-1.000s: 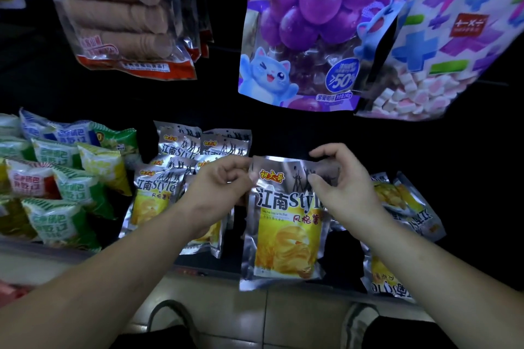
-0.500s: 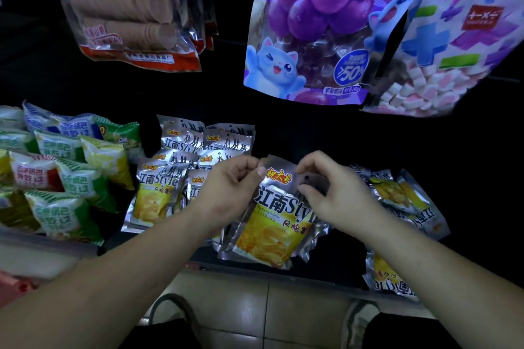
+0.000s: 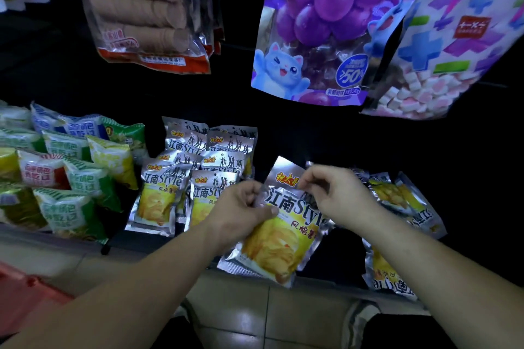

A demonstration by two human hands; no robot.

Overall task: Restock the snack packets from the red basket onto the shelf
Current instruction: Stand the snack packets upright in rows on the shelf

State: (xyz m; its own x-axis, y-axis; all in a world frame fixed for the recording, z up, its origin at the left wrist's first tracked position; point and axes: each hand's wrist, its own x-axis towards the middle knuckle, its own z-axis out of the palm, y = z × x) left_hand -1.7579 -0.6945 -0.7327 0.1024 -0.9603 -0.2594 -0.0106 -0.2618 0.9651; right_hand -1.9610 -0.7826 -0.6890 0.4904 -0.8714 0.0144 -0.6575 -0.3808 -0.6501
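Centre frame: fingers of our left hand [image 3: 241, 207] and right hand [image 3: 337, 195] pinch the tilted snack packet [image 3: 280, 238] near its top, over the shelf [image 3: 42, 246] edge. Matching packets [image 3: 158, 198] flank it on both sides; green packets [image 3: 71, 207] far left; red basket [image 3: 25, 292] lower left.

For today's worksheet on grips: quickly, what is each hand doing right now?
Left hand: closed, pinching the upper left edge of the silver foil snack packet with the yellow chip picture.
Right hand: closed, pinching that packet's top edge.
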